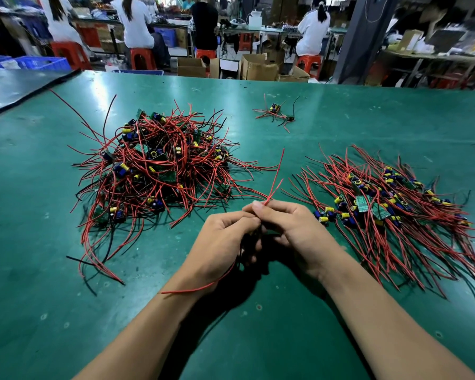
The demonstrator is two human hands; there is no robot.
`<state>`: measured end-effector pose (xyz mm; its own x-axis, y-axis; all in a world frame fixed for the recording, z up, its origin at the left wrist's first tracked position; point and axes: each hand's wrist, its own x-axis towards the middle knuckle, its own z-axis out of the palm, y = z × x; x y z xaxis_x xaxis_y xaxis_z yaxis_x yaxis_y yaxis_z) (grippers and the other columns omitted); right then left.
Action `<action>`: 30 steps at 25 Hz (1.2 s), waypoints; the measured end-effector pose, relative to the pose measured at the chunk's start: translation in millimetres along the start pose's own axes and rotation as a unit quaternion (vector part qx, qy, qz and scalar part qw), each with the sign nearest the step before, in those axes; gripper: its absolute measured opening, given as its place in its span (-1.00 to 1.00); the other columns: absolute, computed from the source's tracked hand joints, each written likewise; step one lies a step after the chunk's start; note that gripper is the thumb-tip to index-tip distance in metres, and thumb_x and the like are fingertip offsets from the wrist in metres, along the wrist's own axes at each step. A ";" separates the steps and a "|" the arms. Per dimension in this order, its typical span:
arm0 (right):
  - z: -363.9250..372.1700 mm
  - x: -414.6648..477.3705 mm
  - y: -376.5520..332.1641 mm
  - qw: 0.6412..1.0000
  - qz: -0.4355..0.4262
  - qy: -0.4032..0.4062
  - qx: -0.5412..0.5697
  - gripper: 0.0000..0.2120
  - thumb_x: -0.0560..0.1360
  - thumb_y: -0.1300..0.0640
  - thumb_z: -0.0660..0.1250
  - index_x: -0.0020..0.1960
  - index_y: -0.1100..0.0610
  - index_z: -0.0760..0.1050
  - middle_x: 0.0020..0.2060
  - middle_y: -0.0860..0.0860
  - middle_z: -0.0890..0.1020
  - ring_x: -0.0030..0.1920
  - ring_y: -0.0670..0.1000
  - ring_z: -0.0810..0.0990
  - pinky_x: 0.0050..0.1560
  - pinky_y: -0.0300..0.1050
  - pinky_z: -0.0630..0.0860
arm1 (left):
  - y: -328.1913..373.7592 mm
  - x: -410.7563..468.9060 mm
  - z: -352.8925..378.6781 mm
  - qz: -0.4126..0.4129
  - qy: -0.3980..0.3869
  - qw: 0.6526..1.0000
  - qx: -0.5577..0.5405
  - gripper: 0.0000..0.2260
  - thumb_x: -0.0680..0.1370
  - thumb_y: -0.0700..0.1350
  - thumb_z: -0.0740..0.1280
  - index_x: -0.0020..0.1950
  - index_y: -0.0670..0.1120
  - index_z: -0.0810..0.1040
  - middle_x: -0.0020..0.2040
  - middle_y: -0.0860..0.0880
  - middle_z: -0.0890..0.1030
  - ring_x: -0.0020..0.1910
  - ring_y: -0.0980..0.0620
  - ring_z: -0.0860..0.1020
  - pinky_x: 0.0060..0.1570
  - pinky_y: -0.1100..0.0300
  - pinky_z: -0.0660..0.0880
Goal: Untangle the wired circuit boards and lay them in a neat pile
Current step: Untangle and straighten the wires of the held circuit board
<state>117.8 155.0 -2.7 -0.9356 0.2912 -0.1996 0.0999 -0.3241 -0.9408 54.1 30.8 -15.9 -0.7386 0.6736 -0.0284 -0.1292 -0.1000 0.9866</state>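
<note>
Left hand point(225, 242) and right hand point(291, 231) met over the worktop point(258, 325), each grip pinching red leads point(274, 185); board hidden. Looked light, floppy, snag-prone: better held by the board. Tangle point(154, 171) left, neat pile point(390, 212) right.

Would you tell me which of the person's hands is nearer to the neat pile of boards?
Right. The right hand sits just beside the neat pile; the left hand lies beyond it, toward the tangled heap.

Electronics assembly workshop: green work mat point(313, 311), seated workers point(137, 26) at far benches, red stools point(141, 57), cardboard boxes point(255, 67).
</note>
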 end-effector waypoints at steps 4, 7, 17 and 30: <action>-5.9 9.6 -1.8 0.991 -0.043 0.121 0.029 -0.84 0.49 0.13 0.47 -0.17 0.23 0.65 -0.40 0.14 0.57 -0.48 0.02 0.55 -0.47 -0.18 0.54 | -1.1 2.5 4.4 0.001 0.005 0.999 0.034 -0.78 0.55 -0.25 0.30 -0.28 -0.27 0.59 -0.45 -0.11 0.54 -0.53 0.01 0.42 -0.54 0.30 0.36; -12.0 14.2 -2.2 0.980 -0.077 0.181 0.007 -0.78 0.49 0.11 0.48 -0.22 0.23 0.59 -0.41 0.16 0.57 -0.44 0.06 0.54 -0.42 -0.18 0.55 | 0.4 2.0 4.7 -0.012 -0.018 0.999 0.049 -0.75 0.54 -0.26 0.29 -0.31 -0.15 0.64 -0.46 -0.11 0.54 -0.57 0.02 0.43 -0.56 0.32 0.35; -5.9 1.2 -0.5 0.999 0.029 -0.023 0.006 -0.70 0.40 0.02 0.51 0.03 0.19 0.68 -0.27 0.18 0.61 -0.52 0.04 0.52 -0.48 -0.10 0.56 | 1.0 -2.6 1.5 -0.003 -0.016 1.000 0.002 -0.76 0.61 -0.22 0.29 -0.20 -0.10 0.68 -0.44 -0.14 0.58 -0.55 -0.02 0.53 -0.51 0.25 0.47; -4.7 10.1 5.9 0.988 -0.074 0.130 -0.025 -0.63 0.44 0.05 0.53 -0.28 0.33 0.52 -0.46 0.14 0.51 -0.55 0.06 0.47 -0.49 -0.12 0.53 | -3.2 -0.2 0.2 0.034 -0.026 0.997 0.063 -0.81 0.59 -0.23 0.32 -0.16 -0.23 0.66 -0.45 -0.13 0.58 -0.55 0.01 0.48 -0.48 0.30 0.41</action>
<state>110.5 160.2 -11.5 -0.8233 0.5555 -0.1165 -0.0092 -0.2183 -0.9758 54.8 31.1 -19.0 -0.7076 0.7052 0.0453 0.0077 -0.0564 0.9984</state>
